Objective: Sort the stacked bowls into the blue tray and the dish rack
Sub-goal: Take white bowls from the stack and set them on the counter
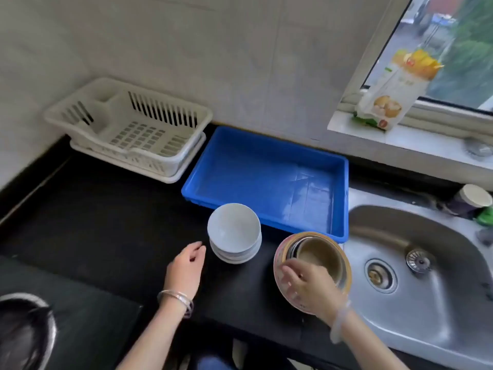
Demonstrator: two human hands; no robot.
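dish rack (pixel 149 158): cream-white, slotted | tray (pixel 253 177): plain bright blue | bowl stack (pixel 234 231): plain white | outer bowl (pixel 278 273): pink with small blurred motifs | inner bowl (pixel 317 253): tan-beige inside | bench (pixel 106 209): black | sink (pixel 440 263): steel grey | packet (pixel 392 86): white with yellow and green print | wall (pixel 213 49): pale grey tiles

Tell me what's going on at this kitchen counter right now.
A person works at a black countertop beside a stainless steel sink. Their right grip holds the near rim of a stack of patterned and metal bowls. Their left grip hangs open just left of a stack of white ceramic bowls, not touching it. The blue plastic tray and the white plastic dish rack behind hold no bowls yet, so sorting has not visibly begun.
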